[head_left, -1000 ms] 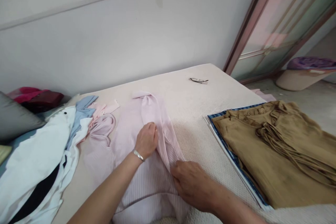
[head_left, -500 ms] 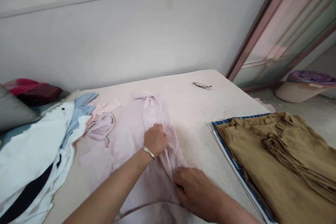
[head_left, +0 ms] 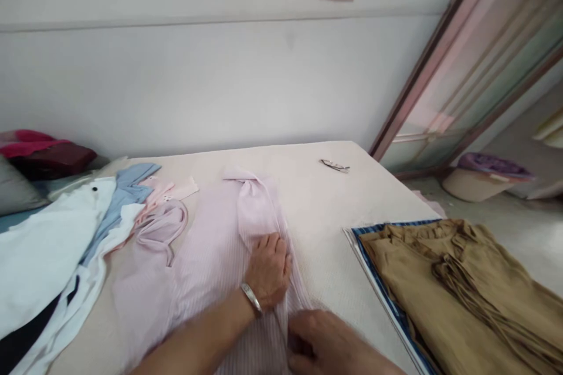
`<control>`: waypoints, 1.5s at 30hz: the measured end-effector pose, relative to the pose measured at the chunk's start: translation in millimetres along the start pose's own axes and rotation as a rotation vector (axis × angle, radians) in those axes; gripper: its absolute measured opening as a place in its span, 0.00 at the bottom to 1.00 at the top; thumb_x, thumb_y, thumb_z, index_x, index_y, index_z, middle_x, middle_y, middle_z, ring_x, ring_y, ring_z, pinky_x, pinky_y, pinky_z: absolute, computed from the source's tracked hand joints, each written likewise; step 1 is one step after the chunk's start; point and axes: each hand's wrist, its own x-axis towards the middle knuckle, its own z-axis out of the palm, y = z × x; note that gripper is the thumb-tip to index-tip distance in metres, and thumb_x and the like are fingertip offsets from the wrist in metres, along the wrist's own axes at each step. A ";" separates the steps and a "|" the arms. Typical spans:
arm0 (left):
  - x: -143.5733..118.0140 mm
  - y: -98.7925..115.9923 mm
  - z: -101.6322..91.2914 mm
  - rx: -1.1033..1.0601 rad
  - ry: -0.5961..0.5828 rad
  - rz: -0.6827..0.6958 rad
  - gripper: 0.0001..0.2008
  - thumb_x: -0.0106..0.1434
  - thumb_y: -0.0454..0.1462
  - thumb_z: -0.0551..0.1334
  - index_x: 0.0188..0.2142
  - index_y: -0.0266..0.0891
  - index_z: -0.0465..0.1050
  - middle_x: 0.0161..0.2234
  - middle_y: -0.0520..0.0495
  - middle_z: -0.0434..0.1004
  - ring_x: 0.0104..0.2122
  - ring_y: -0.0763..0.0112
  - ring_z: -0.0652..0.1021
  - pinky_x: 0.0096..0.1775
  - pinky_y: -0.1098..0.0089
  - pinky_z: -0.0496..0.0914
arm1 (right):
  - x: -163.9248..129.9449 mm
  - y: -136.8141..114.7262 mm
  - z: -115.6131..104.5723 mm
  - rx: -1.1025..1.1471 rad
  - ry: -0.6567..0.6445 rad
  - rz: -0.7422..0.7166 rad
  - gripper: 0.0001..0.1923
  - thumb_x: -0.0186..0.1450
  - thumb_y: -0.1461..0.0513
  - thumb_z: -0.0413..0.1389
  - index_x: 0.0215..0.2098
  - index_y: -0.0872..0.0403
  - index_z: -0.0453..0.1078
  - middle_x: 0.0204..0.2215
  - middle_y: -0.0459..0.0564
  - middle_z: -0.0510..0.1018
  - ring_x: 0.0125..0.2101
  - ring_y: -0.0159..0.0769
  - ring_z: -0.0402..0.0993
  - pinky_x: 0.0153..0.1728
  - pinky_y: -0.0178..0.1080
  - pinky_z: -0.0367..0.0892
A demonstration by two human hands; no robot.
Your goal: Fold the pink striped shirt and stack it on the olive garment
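Note:
A pale pink, finely striped shirt (head_left: 211, 228) lies spread on the cream padded surface, its near part hidden under my arms. One sleeve (head_left: 255, 205) is folded back over the body and runs down along the right side. My left hand (head_left: 268, 269), with a silver bracelet at the wrist, has its fingers curled on this folded part. Lower and to the right, my right hand (head_left: 321, 343) is closed at the shirt's right edge, a little smeared by motion. On the shirt's left, its other sleeve (head_left: 162, 225) lies bunched.
White, blue and pink garments (head_left: 57, 246) are heaped on the left. Brown trousers (head_left: 422, 281) with cords lie on blue striped cloth at the right. Eyeglasses (head_left: 335, 166) rest near the far edge, before a white wall (head_left: 197, 82). A bin (head_left: 475, 181) stands on the floor.
The camera has tilted up, bringing a pink paper on the wall into view. Both hands have shifted down in the picture, and my left hand lies closer to the shirt's right edge.

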 end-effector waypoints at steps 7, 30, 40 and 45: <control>0.9 -0.3 3.2 -0.055 0.034 0.026 0.04 0.66 0.32 0.57 0.40 0.38 0.68 0.42 0.42 0.69 0.44 0.56 0.69 0.46 0.51 0.68 | 109.6 20.6 -97.5 -0.161 0.488 -0.034 0.10 0.68 0.62 0.50 0.31 0.54 0.69 0.26 0.46 0.74 0.28 0.32 0.67 0.31 0.34 0.58; -0.5 -7.9 14.2 -0.124 0.009 0.070 0.12 0.61 0.44 0.64 0.38 0.37 0.70 0.43 0.37 0.69 0.44 0.51 0.69 0.46 0.47 0.68 | 298.1 51.6 -186.3 -0.621 0.602 0.238 0.14 0.71 0.59 0.48 0.50 0.56 0.69 0.49 0.60 0.68 0.42 0.44 0.73 0.40 0.42 0.66; 0.1 -11.4 27.0 -0.095 0.078 0.129 0.20 0.60 0.44 0.64 0.47 0.34 0.72 0.50 0.33 0.71 0.48 0.49 0.69 0.47 0.48 0.67 | 359.0 -35.1 -158.5 -0.536 0.630 -0.147 0.18 0.64 0.50 0.59 0.46 0.53 0.73 0.48 0.57 0.74 0.49 0.45 0.69 0.47 0.41 0.63; -1.6 -12.1 28.8 -0.082 0.073 0.141 0.18 0.60 0.42 0.62 0.47 0.34 0.72 0.50 0.32 0.70 0.47 0.49 0.69 0.45 0.48 0.68 | 389.4 -37.9 -174.8 -0.399 0.696 -0.049 0.12 0.67 0.60 0.51 0.35 0.56 0.76 0.38 0.55 0.78 0.39 0.39 0.71 0.39 0.37 0.63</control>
